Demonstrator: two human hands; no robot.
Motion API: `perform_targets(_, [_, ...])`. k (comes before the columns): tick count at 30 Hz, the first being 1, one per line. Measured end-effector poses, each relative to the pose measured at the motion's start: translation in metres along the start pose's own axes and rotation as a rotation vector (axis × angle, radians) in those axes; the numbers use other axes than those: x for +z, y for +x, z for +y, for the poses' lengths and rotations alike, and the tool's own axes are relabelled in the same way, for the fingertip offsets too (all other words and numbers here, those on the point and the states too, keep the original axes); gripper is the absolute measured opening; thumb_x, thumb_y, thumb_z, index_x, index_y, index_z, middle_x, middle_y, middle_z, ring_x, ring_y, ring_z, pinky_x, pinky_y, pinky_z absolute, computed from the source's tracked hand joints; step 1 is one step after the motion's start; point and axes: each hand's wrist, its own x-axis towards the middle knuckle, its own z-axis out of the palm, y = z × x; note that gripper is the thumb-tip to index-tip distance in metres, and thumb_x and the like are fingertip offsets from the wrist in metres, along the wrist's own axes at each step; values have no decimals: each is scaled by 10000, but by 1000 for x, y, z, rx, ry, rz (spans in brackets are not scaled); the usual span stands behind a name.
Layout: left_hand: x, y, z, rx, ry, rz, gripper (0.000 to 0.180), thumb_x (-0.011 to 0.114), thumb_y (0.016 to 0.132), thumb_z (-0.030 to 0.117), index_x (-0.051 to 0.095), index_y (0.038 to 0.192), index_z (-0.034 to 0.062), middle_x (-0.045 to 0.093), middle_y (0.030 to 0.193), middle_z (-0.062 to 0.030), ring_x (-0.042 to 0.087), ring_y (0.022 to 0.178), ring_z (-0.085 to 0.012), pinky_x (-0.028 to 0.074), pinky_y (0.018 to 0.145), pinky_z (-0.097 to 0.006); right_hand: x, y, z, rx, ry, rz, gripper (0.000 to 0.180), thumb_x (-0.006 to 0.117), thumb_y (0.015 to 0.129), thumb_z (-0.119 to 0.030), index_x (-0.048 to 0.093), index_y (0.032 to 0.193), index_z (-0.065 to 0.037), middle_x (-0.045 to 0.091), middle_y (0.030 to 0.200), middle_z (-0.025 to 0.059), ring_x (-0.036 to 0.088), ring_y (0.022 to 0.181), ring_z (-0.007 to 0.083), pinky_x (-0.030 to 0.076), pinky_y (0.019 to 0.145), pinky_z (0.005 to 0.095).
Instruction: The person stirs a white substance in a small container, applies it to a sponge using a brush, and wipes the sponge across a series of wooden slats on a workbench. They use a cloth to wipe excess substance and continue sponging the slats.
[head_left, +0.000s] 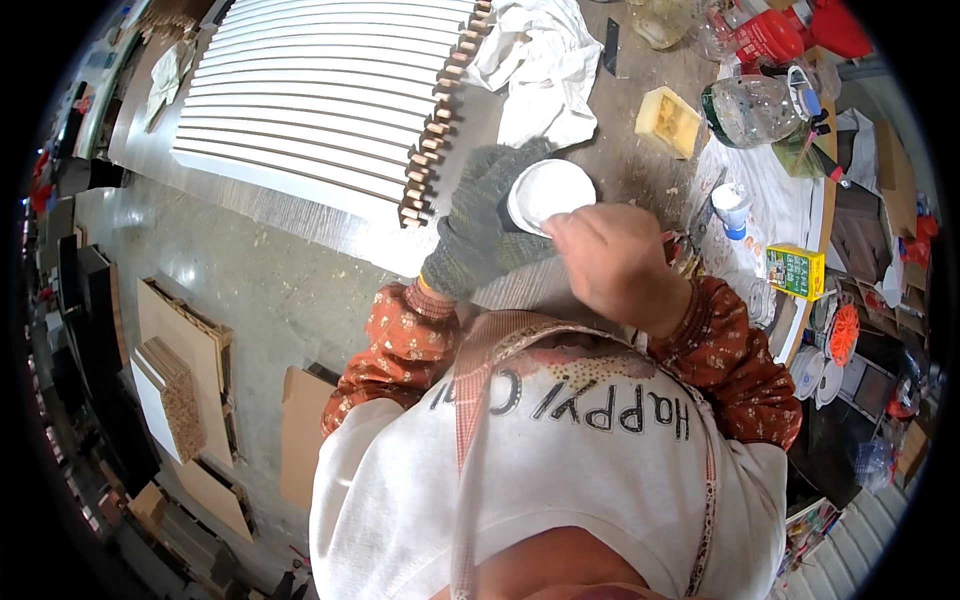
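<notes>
Over the workbench (pixel 620 160) near its front edge, the gloved left hand (pixel 480 220) wraps around a white cup (pixel 548 192). Bare right hand (pixel 615 260) curled over the cup's rim, fingertips hidden. Slatted panel (pixel 320 90) left, white cloth (pixel 540 60) behind, yellow sponge (pixel 668 120) right.

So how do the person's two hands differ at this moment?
The left hand wears a grey knitted work glove; the right hand is bare. The left hand grips a small round white container from the side, while the right hand is closed and sits over the container's near rim, what it pinches hidden. Both come out of orange flowered sleeves and meet at the container above the grey worktable.
</notes>
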Motion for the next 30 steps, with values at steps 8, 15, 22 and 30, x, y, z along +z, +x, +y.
perform_targets(8, [1,5,-1,61,180,71,787,824,650,205,402,1282,2,535,1185,-163,545,1085,-271,459,898,-359,-7,-3,4,-38,-190,33,128,564,715,-44,568,840,-17,470,665,63,531,588,231,427,500,334])
perform_targets(15, [0,4,-2,153,357,99,764,844,629,227,433,1240,22,549,1159,-133,552,1064,-244,458,888,-355,-6,-6,2,-25,-65,6,128,562,723,-48,564,848,-18,467,664,53,527,588,215,423,491,328])
perform_targets(22, [3,6,0,130,407,76,761,834,646,222,423,1253,17,538,1165,-128,554,1047,-245,459,880,-358,-5,-1,6,-107,-177,-9,124,579,716,-52,574,836,-21,474,665,39,522,590,189,415,480,313])
perform_targets(30, [6,7,2,95,311,129,769,838,632,212,425,1250,12,547,1146,-134,563,1028,-253,467,865,-359,-4,4,9,-146,-234,-11,39,553,720,-65,522,739,-52,461,657,40,507,601,189,396,483,322])
